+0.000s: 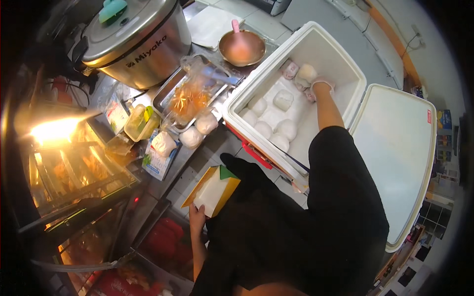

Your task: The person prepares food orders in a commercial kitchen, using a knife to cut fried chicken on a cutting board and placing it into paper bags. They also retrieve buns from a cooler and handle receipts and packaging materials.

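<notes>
My left hand [197, 215] grips the near edge of an open paper food box [216, 190], yellow and green outside and white inside. My right hand [323, 84], seemingly in a thin clear plastic glove, reaches deep into an open cooler box [314, 33]. Its fingers are at a cluster of wrapped bundles [306, 73] by the far wall, some in white paper with red print; the fingertips are hidden. More round white wrapped bundles [286, 129] lie along the cooler's near side, and a single one [283, 100] sits mid-floor.
The cooler's lid [396, 159] hangs open at right. On the steel counter stand a Miyako rice cooker [148, 55], a metal tray [163, 98] of shredded orange food, a bowl [242, 59] with a pink-handled scoop, and wrapped bundles [190, 137]. A lit display case [74, 166] stands left.
</notes>
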Demonstrator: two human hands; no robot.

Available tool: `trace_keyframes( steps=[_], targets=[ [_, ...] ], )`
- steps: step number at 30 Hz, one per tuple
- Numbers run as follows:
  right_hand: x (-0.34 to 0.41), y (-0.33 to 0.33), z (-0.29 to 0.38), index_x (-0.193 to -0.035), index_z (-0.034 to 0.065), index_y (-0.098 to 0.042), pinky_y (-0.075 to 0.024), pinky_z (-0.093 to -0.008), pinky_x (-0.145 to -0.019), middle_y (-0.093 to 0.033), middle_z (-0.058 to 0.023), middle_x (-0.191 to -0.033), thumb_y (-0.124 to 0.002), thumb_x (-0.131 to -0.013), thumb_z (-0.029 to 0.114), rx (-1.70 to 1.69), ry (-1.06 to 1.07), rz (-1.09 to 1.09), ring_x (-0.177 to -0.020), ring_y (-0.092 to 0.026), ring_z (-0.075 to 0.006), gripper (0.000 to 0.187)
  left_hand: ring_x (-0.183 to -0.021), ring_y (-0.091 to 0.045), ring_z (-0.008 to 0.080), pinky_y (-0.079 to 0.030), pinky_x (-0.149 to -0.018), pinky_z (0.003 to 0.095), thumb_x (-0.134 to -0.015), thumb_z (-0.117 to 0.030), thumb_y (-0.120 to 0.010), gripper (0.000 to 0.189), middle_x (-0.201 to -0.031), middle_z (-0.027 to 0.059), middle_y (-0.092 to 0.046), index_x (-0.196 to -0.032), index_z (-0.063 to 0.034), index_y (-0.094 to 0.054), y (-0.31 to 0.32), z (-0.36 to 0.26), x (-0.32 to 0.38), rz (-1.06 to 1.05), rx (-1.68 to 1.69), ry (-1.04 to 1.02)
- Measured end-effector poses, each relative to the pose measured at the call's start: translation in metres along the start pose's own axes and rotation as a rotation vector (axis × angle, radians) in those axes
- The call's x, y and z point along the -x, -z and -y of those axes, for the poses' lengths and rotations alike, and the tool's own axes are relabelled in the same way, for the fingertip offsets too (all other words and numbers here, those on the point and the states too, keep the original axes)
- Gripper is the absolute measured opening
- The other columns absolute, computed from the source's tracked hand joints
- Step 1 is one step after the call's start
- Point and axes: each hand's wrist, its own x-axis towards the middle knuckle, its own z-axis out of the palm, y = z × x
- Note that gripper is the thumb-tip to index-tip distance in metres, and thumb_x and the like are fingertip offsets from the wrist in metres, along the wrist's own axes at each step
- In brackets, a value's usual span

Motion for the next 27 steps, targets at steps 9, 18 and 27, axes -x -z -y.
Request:
trace_keyframes(
  steps=[9,18,27],
  targets=[
    [-0.010,-0.045,0.031,-0.115,0.0163,-0.071,-0.0520,-0.0416,-0.092,-0.066,-0.0072,-0.126,-0.065,-0.088,0.037,0.211,-0.178,-0.228,-0.118,-0.062,-0.0246,0.034,-0.085,-0.064,0.0204,-0.054,-0.071,0.0325,-0.094,-0.002,-0.051,0.035,-0.103,0.0146,-0.062,-0.128,0.0026,-0.043,-0.016,-0.046,0.024,-0.040,-0.110,0.164],
    [-0.043,-0.010,0.008,-0.111,0.0177,-0.068,-0.0515,-0.0386,-0.087,-0.066,-0.0026,-0.113,-0.073,-0.079,0.041,0.098,0.043,0.082,-0.103,-0.064,-0.0219,0.039,-0.090,-0.065,0.0207,-0.055,-0.070,0.0322,-0.092,-0.001,-0.051,0.037,-0.111,0.0171,-0.060,-0.128,0.0022,-0.042,-0.005,-0.006,-0.012,-0.005,-0.104,-0.077],
    [0.022,0.180,-0.023,-0.106,0.0096,-0.065,-0.0521,-0.0339,-0.077,-0.066,-0.0038,-0.095,-0.077,-0.074,0.036,-0.179,0.498,0.902,-0.085,-0.064,-0.0180,0.043,-0.095,-0.065,0.0235,-0.060,-0.062,0.0335,-0.097,-0.014,-0.051,0.063,-0.128,0.0175,-0.052,-0.151,-0.0142,-0.019,-0.049,-0.113,0.004,-0.236,0.246,-0.120]
  ],
)
